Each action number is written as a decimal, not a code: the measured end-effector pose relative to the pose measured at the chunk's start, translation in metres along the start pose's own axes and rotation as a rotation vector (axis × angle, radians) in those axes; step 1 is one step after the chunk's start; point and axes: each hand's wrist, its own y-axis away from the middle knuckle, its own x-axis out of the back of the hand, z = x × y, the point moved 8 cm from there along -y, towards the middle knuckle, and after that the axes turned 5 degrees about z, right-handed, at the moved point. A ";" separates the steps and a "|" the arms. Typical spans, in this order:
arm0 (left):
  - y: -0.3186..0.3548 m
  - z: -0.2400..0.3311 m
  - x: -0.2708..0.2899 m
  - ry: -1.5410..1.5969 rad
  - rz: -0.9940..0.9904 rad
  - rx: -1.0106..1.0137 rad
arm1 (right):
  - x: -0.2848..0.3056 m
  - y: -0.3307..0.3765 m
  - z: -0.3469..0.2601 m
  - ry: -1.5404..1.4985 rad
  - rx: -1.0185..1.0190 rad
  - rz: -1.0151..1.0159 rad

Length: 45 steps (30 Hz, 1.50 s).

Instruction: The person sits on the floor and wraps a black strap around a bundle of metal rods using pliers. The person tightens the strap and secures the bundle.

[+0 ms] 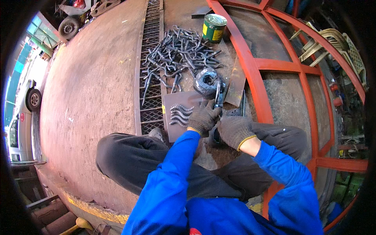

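I squat on the floor in blue sleeves and grey knit gloves. My left hand [203,117] and my right hand [234,130] meet just below a pair of pliers [218,93] and a coil of dark wire [206,80]; what each hand grips is hidden between the gloves. To the left of my left hand, a flat grey metal plate [174,102] carries several wavy bent steel pieces [180,114] laid side by side. Beyond the plate lies a loose heap of bent steel rods [178,53].
A green and yellow tin can [214,28] stands behind the heap. An orange steel frame [252,74] lies on the floor at the right. A metal drain grate [152,66] runs across the floor. Stacked plastic chairs [333,43] sit far right, parked vehicles [23,113] far left.
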 end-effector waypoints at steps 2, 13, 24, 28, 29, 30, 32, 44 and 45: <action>-0.001 -0.003 0.002 0.039 0.056 0.018 | 0.009 0.000 0.008 -0.048 0.006 0.045; 0.004 -0.027 0.012 0.295 0.219 0.187 | 0.070 -0.011 0.082 -0.625 -0.253 -0.141; -0.010 -0.026 0.000 -0.049 -0.119 0.214 | -0.023 -0.145 0.082 -1.082 -0.347 -0.011; -0.009 -0.029 -0.004 0.045 -0.114 0.202 | -0.003 -0.144 0.077 -1.162 -0.162 0.125; -0.009 -0.031 -0.007 0.072 -0.132 0.195 | 0.002 -0.141 0.075 -1.104 -0.136 0.114; -0.009 -0.031 -0.011 0.100 -0.150 0.186 | 0.011 -0.135 0.071 -1.018 -0.070 0.162; -0.012 -0.020 -0.001 0.028 -0.203 0.154 | 0.032 -0.113 0.059 -0.837 0.056 0.256; -0.013 -0.030 -0.014 0.009 -0.210 0.226 | -0.025 0.005 0.029 -1.683 -0.417 0.447; -0.013 -0.030 -0.016 -0.004 -0.193 0.222 | -0.029 0.011 0.028 -1.649 -0.424 0.525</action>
